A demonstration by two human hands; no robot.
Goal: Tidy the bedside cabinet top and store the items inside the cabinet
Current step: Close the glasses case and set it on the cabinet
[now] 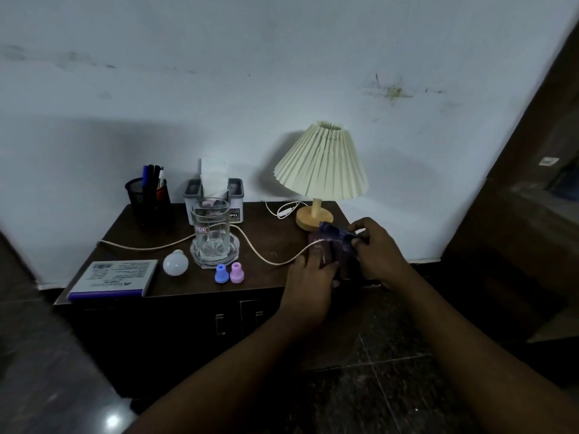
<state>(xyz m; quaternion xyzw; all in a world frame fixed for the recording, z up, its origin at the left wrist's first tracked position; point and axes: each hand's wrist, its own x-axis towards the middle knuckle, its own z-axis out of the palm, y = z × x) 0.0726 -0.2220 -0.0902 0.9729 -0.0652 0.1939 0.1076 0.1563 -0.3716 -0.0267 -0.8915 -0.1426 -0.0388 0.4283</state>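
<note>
Purple wallet [330, 256] at the worktop's [269, 242] right front corner, gripped between left hand [308, 283] and right hand [376, 249].

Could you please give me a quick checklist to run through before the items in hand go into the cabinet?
1. Grip: left hand and right hand both hold the dark purple packet: ok.
2. Cabinet doors open: not ok, both look shut.
3. Lamp cord free of the packet: cannot tell, it runs up to the hands.
4. Glass mug out of the way: ok, it stands left of the hands.
5. Lamp upright: ok.
</note>
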